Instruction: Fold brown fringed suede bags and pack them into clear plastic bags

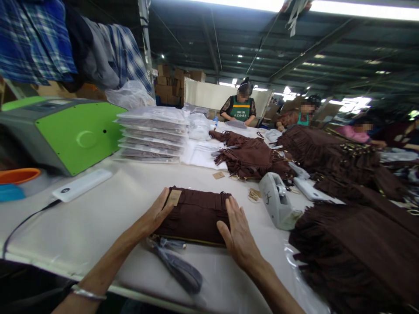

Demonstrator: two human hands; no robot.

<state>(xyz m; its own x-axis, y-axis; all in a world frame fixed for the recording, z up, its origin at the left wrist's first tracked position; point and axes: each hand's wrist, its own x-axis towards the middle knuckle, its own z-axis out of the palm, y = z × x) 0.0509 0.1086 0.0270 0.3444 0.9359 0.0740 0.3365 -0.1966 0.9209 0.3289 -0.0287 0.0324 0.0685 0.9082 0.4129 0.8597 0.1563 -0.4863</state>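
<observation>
A dark brown bag [199, 216] lies flat on the white table in front of me, a gold zipper along its near edge. My left hand [157, 213] rests at its left edge, fingers stretched out, beside a small tan tag [173, 198] on the bag. Against the right edge lies my right hand [240, 235], fingers extended and thumb apart over the brown fabric. A strap in grey wrapping [180, 266] trails from the bag's near side toward me. Neither hand is closed round anything.
At the right are a grey tape dispenser [276, 200] and heaps of brown fringed bags [360, 244]. Left stand a green machine [81, 135], a white power bank [81, 185] and a stack of plastic-wrapped packages [152, 135]. A co-worker in a green apron [242, 109] stands across the table.
</observation>
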